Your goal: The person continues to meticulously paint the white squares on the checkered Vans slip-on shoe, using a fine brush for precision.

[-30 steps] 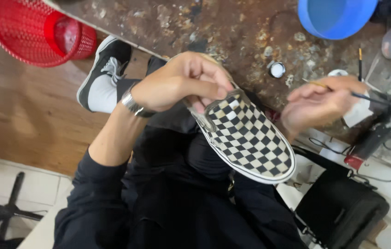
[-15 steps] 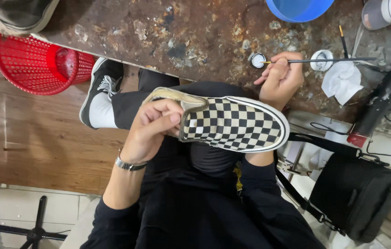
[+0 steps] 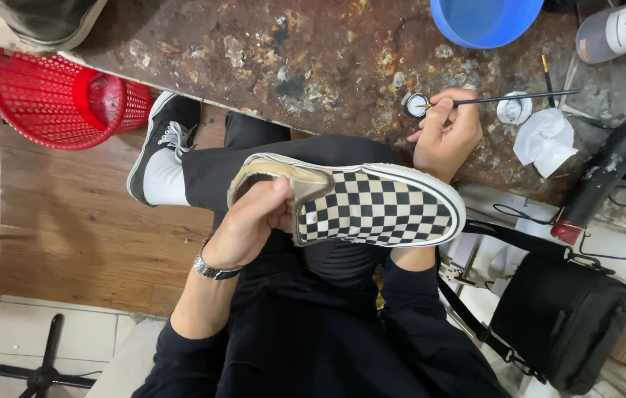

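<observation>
Since half a second ago, your right hand has stayed at the small jar on the table while the shoe has barely shifted on your lap. That checkered slip-on shoe lies on its side at the middle of the frame, toe pointing right, resting over your crossed leg. Your left hand is clamped on its heel end, thumb pressed against the tan lining at the opening. Your right hand, just above the toe, is closed on a thin brush, whose tip sits at the mouth of the jar. Both hands are apart, one at each end of the shoe. The stained table fills the top of the frame, with a blue bowl at its upper edge and a crumpled white tissue to the right of the brush. A red basket stands on the floor at upper left. A black bag hangs at lower right.
</observation>
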